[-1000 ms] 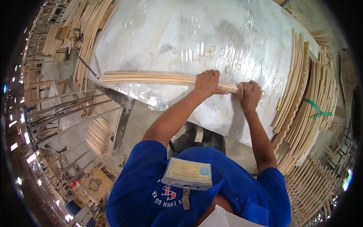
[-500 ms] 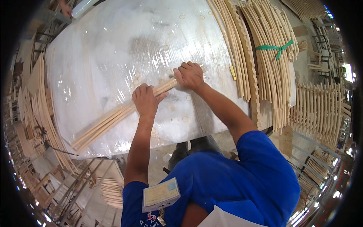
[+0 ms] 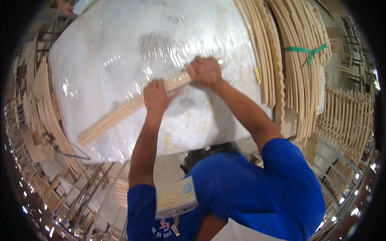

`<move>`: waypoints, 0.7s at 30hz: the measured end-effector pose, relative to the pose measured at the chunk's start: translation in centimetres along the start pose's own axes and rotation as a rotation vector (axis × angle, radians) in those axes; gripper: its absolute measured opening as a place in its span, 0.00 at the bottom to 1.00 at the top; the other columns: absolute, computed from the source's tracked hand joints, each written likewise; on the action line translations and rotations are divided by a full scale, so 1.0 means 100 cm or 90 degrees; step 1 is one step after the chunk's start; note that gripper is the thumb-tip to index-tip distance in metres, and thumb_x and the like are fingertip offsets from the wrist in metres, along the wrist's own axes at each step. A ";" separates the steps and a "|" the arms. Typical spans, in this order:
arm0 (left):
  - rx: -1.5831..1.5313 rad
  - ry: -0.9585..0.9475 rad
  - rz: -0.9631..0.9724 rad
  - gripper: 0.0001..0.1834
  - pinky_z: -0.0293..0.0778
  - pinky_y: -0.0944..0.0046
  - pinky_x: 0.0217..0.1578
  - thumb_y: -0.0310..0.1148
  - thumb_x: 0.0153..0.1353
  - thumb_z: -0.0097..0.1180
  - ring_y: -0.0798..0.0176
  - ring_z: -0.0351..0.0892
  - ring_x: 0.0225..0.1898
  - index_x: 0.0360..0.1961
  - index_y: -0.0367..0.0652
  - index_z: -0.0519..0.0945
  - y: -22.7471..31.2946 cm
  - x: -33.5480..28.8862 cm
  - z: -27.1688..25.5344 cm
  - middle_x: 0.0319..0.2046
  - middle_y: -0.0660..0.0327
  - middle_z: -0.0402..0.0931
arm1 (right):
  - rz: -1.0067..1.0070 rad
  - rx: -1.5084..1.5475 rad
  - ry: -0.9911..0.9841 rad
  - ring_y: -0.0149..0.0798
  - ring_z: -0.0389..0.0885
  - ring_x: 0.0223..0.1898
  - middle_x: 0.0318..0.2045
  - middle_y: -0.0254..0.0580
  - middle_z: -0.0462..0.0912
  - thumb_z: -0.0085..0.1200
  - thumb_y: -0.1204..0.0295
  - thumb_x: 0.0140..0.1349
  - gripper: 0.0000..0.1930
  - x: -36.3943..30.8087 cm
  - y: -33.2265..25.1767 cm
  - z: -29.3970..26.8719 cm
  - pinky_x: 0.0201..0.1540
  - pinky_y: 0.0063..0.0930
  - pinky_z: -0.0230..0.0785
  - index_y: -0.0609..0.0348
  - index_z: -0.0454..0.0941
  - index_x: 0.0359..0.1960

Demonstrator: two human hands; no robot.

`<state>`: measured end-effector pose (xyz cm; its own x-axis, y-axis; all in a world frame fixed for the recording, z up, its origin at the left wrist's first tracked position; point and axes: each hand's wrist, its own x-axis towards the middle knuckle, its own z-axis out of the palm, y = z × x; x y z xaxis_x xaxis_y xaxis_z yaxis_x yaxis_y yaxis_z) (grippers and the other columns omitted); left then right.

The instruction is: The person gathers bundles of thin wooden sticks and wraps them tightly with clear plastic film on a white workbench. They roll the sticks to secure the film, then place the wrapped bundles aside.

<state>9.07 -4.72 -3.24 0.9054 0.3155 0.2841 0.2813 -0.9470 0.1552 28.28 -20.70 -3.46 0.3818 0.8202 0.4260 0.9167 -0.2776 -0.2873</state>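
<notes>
Pale, slim sticks point(image 3: 114, 119) slant across the table point(image 3: 120, 44), left hand point(image 3: 156, 95) folded over them, thumb out, right hand point(image 3: 204, 71) clasped near their right end, hiding some; beyond, rods point(image 3: 262, 60), a wavy strip point(image 3: 278, 66), a green-tied bundle point(image 3: 297, 78).

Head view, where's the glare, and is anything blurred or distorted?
Head view: glare streaks the film-covered tabletop beyond the wooden sticks; in the same view, the right hand looks slightly blurred; toward that view's rim, edges bow and corners go black.
</notes>
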 end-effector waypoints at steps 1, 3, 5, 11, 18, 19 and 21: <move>0.010 -0.038 -0.017 0.36 0.78 0.47 0.40 0.65 0.51 0.77 0.47 0.82 0.39 0.37 0.42 0.79 0.003 0.001 0.001 0.35 0.55 0.80 | 0.064 0.003 -0.024 0.43 0.84 0.30 0.27 0.36 0.84 0.57 0.62 0.70 0.12 0.001 0.000 0.000 0.35 0.42 0.71 0.49 0.86 0.29; 0.034 -0.109 -0.057 0.38 0.79 0.48 0.40 0.67 0.48 0.77 0.47 0.82 0.39 0.39 0.42 0.79 0.006 0.003 0.003 0.35 0.54 0.80 | 0.116 0.005 -0.054 0.43 0.84 0.32 0.27 0.36 0.84 0.57 0.62 0.70 0.12 -0.005 -0.008 -0.003 0.36 0.41 0.70 0.49 0.86 0.29; 0.023 -0.124 -0.074 0.38 0.80 0.48 0.39 0.67 0.48 0.77 0.47 0.82 0.39 0.39 0.42 0.79 0.017 -0.024 -0.002 0.35 0.54 0.79 | 0.112 -0.003 -0.073 0.43 0.84 0.35 0.27 0.36 0.84 0.57 0.61 0.70 0.13 -0.029 -0.022 -0.013 0.38 0.42 0.70 0.50 0.86 0.28; -0.043 -0.150 -0.065 0.39 0.80 0.49 0.41 0.68 0.47 0.77 0.48 0.82 0.41 0.39 0.42 0.79 0.059 -0.090 -0.015 0.36 0.55 0.79 | 0.057 0.006 0.020 0.45 0.81 0.50 0.37 0.37 0.84 0.61 0.65 0.69 0.05 -0.121 -0.047 -0.035 0.55 0.46 0.70 0.49 0.85 0.37; -0.033 0.034 0.016 0.40 0.74 0.48 0.51 0.70 0.48 0.73 0.49 0.79 0.50 0.43 0.42 0.82 0.051 -0.083 -0.032 0.43 0.54 0.79 | 0.243 -0.013 0.029 0.50 0.82 0.46 0.37 0.44 0.83 0.57 0.62 0.72 0.11 -0.103 -0.069 -0.028 0.53 0.48 0.69 0.55 0.82 0.35; -0.051 -0.038 -0.011 0.41 0.74 0.48 0.51 0.71 0.49 0.73 0.49 0.79 0.50 0.43 0.42 0.82 0.048 -0.082 -0.030 0.44 0.54 0.79 | 0.253 -0.007 0.004 0.51 0.82 0.46 0.37 0.45 0.84 0.58 0.62 0.71 0.11 -0.096 -0.072 -0.029 0.53 0.49 0.70 0.55 0.83 0.35; -0.064 -0.113 -0.035 0.41 0.74 0.48 0.51 0.71 0.51 0.71 0.49 0.79 0.50 0.45 0.41 0.82 0.046 -0.088 -0.022 0.44 0.54 0.79 | 0.280 -0.004 -0.055 0.53 0.83 0.45 0.36 0.46 0.85 0.59 0.62 0.70 0.11 -0.085 -0.073 -0.035 0.51 0.49 0.72 0.56 0.84 0.34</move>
<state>1.70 -11.66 -2.91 0.9339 0.3426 0.1020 0.3071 -0.9150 0.2617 18.72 -27.34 -2.00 0.7246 0.6621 0.1914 0.6702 -0.6123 -0.4194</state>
